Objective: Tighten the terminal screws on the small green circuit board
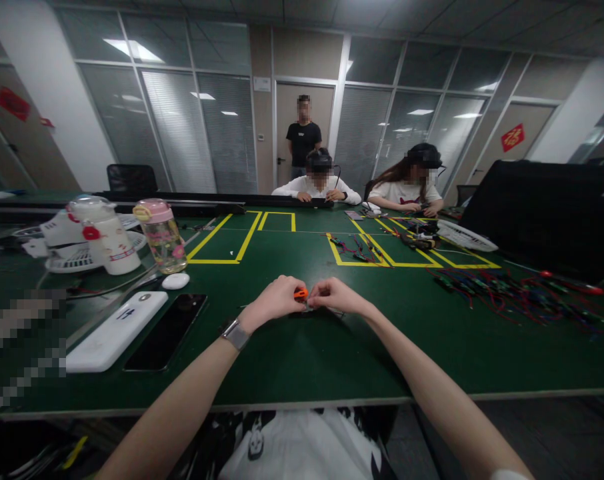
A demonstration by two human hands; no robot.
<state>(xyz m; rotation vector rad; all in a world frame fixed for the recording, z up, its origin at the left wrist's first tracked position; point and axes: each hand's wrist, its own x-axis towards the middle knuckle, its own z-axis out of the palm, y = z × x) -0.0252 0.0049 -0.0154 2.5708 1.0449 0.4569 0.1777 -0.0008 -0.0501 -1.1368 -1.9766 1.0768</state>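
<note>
My left hand (281, 298), with a watch (236, 333) on its wrist, is closed around a small bright orange object (301, 293). Only the object's end shows between the thumb and fingers, so its exact kind is unclear. Close beside it, the fingertips of my right hand (337, 295) are pinched together, and what they hold is too small to make out. Both hands meet just above the green table (312, 360). Thin wire-like pieces stick out under them, partly hidden.
At left lie a white power bank (117, 331), a black phone (167, 331) and a white case (175, 281), before a pink-lidded bottle (161, 237) and a white bottle (107, 240). Wired boards (522, 297) are heaped at right. Two people sit opposite; another person (304, 137) stands behind.
</note>
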